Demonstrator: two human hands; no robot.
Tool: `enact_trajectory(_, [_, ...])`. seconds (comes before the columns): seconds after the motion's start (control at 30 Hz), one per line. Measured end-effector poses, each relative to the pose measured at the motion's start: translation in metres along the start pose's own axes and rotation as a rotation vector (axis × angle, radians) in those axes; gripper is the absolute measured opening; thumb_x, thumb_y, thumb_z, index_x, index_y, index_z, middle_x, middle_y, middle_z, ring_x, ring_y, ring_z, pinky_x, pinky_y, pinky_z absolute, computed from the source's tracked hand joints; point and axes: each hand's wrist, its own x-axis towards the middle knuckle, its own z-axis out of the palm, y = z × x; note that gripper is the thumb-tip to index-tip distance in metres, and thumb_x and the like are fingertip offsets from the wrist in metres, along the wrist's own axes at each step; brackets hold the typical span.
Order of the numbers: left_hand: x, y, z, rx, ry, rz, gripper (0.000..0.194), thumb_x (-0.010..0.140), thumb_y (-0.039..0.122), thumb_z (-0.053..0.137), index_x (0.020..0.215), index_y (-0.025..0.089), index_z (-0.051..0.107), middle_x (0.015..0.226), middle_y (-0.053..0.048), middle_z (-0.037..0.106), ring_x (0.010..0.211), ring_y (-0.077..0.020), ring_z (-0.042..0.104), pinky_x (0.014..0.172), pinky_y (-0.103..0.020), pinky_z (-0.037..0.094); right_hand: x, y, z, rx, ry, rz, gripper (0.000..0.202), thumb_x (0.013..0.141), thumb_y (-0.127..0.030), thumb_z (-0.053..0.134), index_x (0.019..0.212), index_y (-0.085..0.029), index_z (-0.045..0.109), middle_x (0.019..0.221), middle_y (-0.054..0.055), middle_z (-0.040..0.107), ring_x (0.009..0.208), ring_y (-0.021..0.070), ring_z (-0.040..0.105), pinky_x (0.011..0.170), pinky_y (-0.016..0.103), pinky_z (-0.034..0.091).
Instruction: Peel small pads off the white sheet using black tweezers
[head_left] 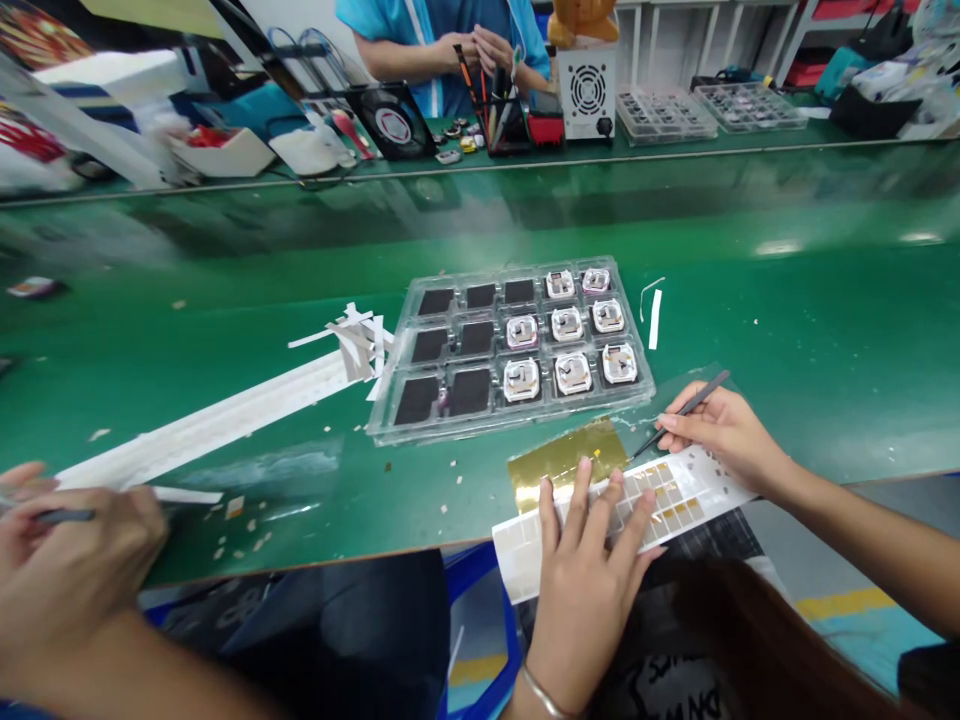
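Observation:
At the lower left, my right hand [82, 565] is closed round a dark slim tool [66, 516], probably tweezers. Just behind it, cut off by the left edge, my left hand [26, 480] has its fingers pressed together; what they hold is hidden and blurred. A long white strip [225, 415] runs from beside my hands to a pile of white paper offcuts [358, 342]. A short white strip [187, 495] lies by my right fingers. Small scraps [235, 507] are scattered to the right of my hands.
A clear tray [495, 425] holds white square parts and dark pads mid-table. At right, a co-worker's hand [592, 560] presses a label sheet [521, 550] beside a gold sheet [551, 468]; their other hand [720, 430] holds tweezers. Another person [442, 50] sits opposite.

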Motion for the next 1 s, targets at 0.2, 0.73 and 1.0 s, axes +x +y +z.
enact_trajectory(0.2, [0.000, -0.001, -0.002, 0.009, -0.009, 0.011, 0.039, 0.086, 0.030, 0.053, 0.124, 0.031, 0.052, 0.123, -0.008, 0.056, 0.129, -0.0325, 0.038, 0.102, -0.065, 0.031, 0.000, 0.000, 0.000, -0.027, 0.004, -0.007, 0.028, 0.065, -0.033, 0.079, 0.073, -0.017, 0.057, 0.059, 0.002, 0.067, 0.054, 0.0133, 0.064, 0.054, 0.024, 0.052])
enact_trajectory(0.73, [0.000, 0.000, -0.003, -0.054, 0.031, -0.030, 0.034, 0.089, 0.037, 0.048, 0.119, 0.025, 0.055, 0.125, -0.005, 0.058, 0.131, -0.0318, 0.036, 0.105, -0.062, 0.028, -0.001, -0.008, -0.002, 0.148, -0.015, -0.032, 0.024, 0.064, -0.024, 0.080, 0.070, -0.016, 0.058, 0.060, 0.001, 0.067, 0.049, 0.0090, 0.059, 0.047, 0.018, 0.045])
enact_trajectory(1.0, [0.002, -0.002, -0.004, -0.013, 0.071, 0.036, 0.030, 0.092, 0.034, 0.042, 0.107, 0.015, 0.059, 0.125, -0.009, 0.058, 0.122, -0.0269, 0.048, 0.104, -0.054, 0.034, -0.019, -0.019, -0.001, 0.095, -0.051, -0.168, 0.019, 0.073, -0.020, 0.074, 0.075, -0.017, 0.056, 0.060, 0.002, 0.068, 0.048, 0.0087, 0.058, 0.047, 0.019, 0.044])
